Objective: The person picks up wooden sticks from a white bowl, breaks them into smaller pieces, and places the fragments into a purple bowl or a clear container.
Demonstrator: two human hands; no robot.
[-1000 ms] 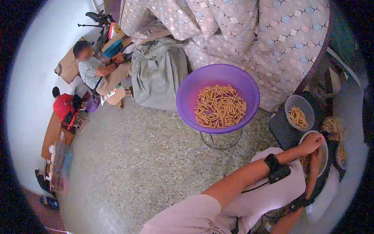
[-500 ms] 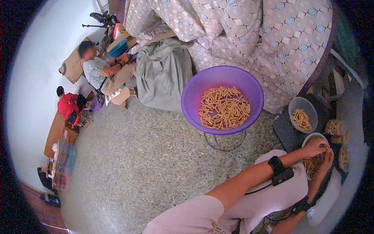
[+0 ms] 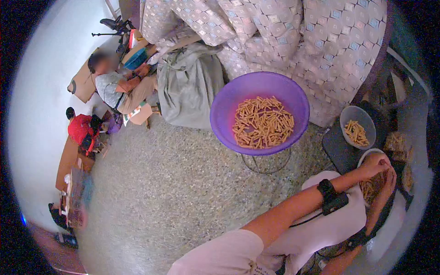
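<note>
My left hand (image 3: 376, 163) is bent over a white-rimmed bowl (image 3: 363, 157) at my lap, its fingers closed and close to those of the other hand. My right hand (image 3: 389, 178) rises beside it with the fingers held together. The fingertips of both hands meet above the bowl; whatever is between them is too small to make out. Tan stick-like pieces (image 3: 368, 189) lie in this bowl, partly hidden by my arms. Just beyond my hands, a grey bowl (image 3: 344, 120) holds short tan sticks (image 3: 356, 133).
A wide purple basin (image 3: 224, 101) with many short tan sticks (image 3: 263, 123) stands on a wire stand (image 3: 266, 173). Behind it are a grey sack (image 3: 190, 91) and patterned cloth (image 3: 339, 55). Two people sit at the left, one in grey (image 3: 108, 87), one in red (image 3: 81, 129).
The view has shifted slightly, so the basin appears a little higher. My hands stay together above the bowl, with the left wrist bent slightly more.
</note>
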